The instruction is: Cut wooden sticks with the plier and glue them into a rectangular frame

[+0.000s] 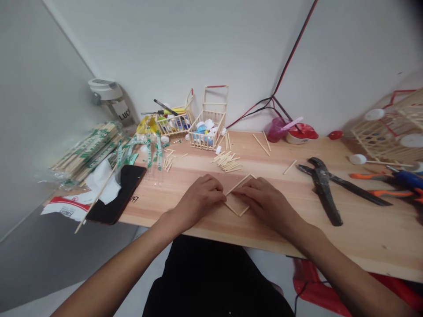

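Observation:
A small square frame of thin wooden sticks [239, 183] lies on the table between my hands. My left hand [206, 196] has its fingers pinched together at the frame's left corner. My right hand [259, 198] rests over the frame's right side, its fingers bent and pressed onto the sticks, covering part of them. Just behind the frame is a loose pile of short cut sticks [227, 161]. Beyond that pile stands a little stick-built cart [206, 127] holding white and blue bottle caps.
Black-handled cutters [322, 185] and orange-handled pliers [393, 182] lie to the right. A phone [114, 198], wrapped skewer bundles [89, 152] and a jar [114, 103] sit left. At the back are a second cart [173, 124], a pink cup [276, 130] and a red-filled bowl [301, 133].

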The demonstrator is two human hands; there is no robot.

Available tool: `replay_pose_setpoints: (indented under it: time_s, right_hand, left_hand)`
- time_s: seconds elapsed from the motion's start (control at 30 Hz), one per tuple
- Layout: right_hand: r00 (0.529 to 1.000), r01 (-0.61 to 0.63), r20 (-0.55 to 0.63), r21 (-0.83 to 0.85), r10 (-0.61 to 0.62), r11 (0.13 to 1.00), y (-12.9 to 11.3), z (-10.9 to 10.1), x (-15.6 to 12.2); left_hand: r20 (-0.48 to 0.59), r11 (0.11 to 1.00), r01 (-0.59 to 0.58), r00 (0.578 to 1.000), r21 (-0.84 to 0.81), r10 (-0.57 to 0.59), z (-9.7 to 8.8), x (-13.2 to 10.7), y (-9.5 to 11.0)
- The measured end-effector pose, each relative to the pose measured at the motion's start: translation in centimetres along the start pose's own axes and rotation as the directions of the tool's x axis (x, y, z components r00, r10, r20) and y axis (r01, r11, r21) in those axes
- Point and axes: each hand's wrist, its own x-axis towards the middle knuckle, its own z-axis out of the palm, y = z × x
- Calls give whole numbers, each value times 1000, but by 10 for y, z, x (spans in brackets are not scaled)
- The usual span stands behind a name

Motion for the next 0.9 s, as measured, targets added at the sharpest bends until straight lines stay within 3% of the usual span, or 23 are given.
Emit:
replay_pose_setpoints:
  time_s: [0.6,0.9]
  right_hand:
    - [999,26,-36,-8,-26,1000,1,4,1]
    - [999,17,-44,-10,-17,1000,0,4,1]
  left_hand:
    - [-17,997,-52,998,63,53,9,-3,-6]
    - [-37,998,59,998,26,-58,2,0,2]
